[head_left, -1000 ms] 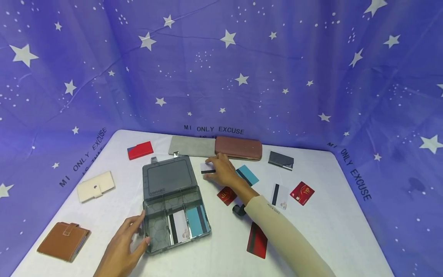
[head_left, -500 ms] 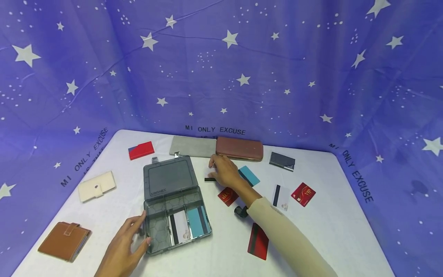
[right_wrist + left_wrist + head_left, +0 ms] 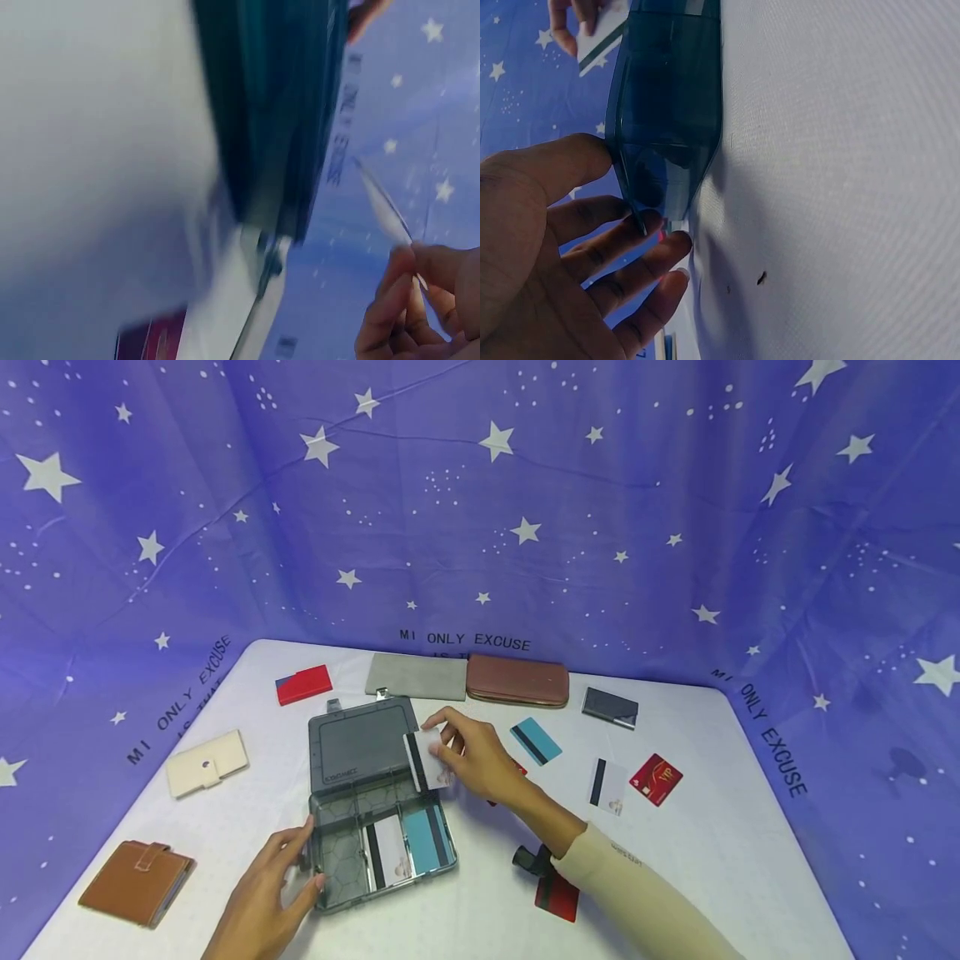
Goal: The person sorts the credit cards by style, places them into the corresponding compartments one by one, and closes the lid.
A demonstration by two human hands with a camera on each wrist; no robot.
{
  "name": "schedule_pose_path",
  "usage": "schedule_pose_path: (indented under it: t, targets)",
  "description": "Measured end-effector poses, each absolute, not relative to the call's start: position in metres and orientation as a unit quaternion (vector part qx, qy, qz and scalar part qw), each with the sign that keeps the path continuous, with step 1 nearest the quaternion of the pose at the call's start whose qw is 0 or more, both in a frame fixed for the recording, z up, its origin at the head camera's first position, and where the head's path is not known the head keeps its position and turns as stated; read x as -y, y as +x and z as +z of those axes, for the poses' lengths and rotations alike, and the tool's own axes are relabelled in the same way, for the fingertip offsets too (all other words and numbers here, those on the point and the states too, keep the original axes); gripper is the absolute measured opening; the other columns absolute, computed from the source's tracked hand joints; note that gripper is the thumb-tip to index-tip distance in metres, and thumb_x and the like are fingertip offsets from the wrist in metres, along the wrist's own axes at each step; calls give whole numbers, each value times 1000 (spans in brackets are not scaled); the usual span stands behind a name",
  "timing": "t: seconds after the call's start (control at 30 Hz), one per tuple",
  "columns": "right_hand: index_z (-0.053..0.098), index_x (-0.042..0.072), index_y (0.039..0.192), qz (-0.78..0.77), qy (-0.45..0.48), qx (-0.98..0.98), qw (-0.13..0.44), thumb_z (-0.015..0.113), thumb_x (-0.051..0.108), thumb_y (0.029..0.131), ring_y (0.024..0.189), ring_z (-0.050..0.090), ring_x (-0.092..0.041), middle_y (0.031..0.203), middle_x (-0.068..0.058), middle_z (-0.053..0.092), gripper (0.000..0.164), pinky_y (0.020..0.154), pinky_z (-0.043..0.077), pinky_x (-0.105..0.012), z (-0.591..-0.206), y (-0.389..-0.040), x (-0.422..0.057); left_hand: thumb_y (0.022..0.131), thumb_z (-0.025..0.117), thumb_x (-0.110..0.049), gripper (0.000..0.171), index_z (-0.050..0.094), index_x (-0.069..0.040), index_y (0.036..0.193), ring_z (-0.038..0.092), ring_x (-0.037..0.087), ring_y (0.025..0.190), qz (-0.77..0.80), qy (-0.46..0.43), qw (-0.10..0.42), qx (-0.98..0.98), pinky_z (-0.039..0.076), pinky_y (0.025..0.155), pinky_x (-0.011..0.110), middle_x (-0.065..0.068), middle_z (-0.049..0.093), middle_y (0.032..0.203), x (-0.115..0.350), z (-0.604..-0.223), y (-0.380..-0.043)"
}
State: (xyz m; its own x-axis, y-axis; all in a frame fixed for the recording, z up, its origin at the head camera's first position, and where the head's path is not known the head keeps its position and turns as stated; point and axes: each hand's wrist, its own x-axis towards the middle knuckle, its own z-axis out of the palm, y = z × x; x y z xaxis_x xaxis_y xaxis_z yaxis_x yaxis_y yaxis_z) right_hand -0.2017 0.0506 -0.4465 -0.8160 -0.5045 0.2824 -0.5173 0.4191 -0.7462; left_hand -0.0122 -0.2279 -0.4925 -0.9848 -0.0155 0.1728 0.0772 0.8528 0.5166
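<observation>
In the head view my right hand [image 3: 480, 758] pinches a white card [image 3: 429, 762] with a black stripe between thumb and fingers. The card is tilted and overlaps the right side of the raised lid of a grey see-through organizer box [image 3: 341, 860]. Seen from the right wrist, the card [image 3: 386, 204] appears nearly edge-on. Inside the box lie a white striped card [image 3: 392, 847] and a light-blue striped card [image 3: 426, 842], in neighbouring compartments. My left hand [image 3: 262, 893] rests against the box's left side, its thumb at the near corner and its fingers loosely spread.
Right of the box lie a blue card [image 3: 536, 741], a white card [image 3: 609, 785], a red VIP card [image 3: 656, 779] and a dark red card [image 3: 557, 897]. Several wallets and card cases line the table, including a brown wallet [image 3: 138, 883] and a maroon one [image 3: 517, 681].
My right hand has lifted the white card off the table and carried it left and nearer, over the box's right edge. My left hand stays at the box.
</observation>
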Motion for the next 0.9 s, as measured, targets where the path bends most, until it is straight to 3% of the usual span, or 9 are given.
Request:
schedule_pose_path:
  t: [0.2, 0.43, 0.53, 0.7, 0.8, 0.9]
  targets:
    - [66, 23, 113, 486, 299, 817, -85, 77, 15, 87, 61, 53, -10, 79, 6, 62, 30, 55, 46, -22, -449, -175, -37, 84, 80, -22, 74, 46, -11, 149, 59, 14, 95, -271, -17, 88, 958, 49, 66, 25, 1, 56, 130, 228, -492, -13]
    - [67, 19, 111, 458, 329, 817, -122, 79, 17, 85, 56, 51, -3, 76, 9, 62, 29, 53, 45, -18, -460, -155, -22, 84, 79, -21, 74, 46, -13, 150, 58, 14, 95, -268, -17, 89, 959, 50, 67, 25, 1, 56, 130, 227, -492, -12]
    - [68, 21, 108, 393, 361, 841, -89, 80, 23, 84, 61, 52, 0, 78, 14, 63, 27, 56, 44, -17, -465, -147, -16, 85, 79, -22, 74, 45, -13, 150, 58, 15, 96, -269, -15, 84, 959, 51, 68, 25, 1, 56, 131, 227, -492, -12]
    - [74, 28, 101, 230, 424, 875, 31, 80, 35, 84, 85, 47, -2, 96, 14, 60, 19, 65, 39, -13, -472, -136, -10, 86, 78, -25, 73, 45, -14, 150, 59, 15, 97, -268, -8, 74, 961, 51, 69, 25, 2, 55, 131, 227, -491, -12]
    - [77, 31, 97, 134, 446, 881, 86, 75, 44, 87, 94, 44, -8, 107, 8, 57, 17, 70, 39, -18, -475, -133, -9, 86, 78, -24, 74, 45, -13, 150, 59, 15, 97, -267, -8, 71, 961, 51, 69, 25, 2, 55, 131, 226, -491, -12]
    - [78, 33, 97, 66, 459, 879, 109, 63, 54, 93, 101, 45, -13, 115, 2, 56, 27, 75, 39, -25, -475, -133, -11, 85, 79, -23, 74, 45, -13, 150, 59, 15, 98, -266, -7, 70, 961, 51, 69, 25, 2, 55, 131, 226, -490, -12]
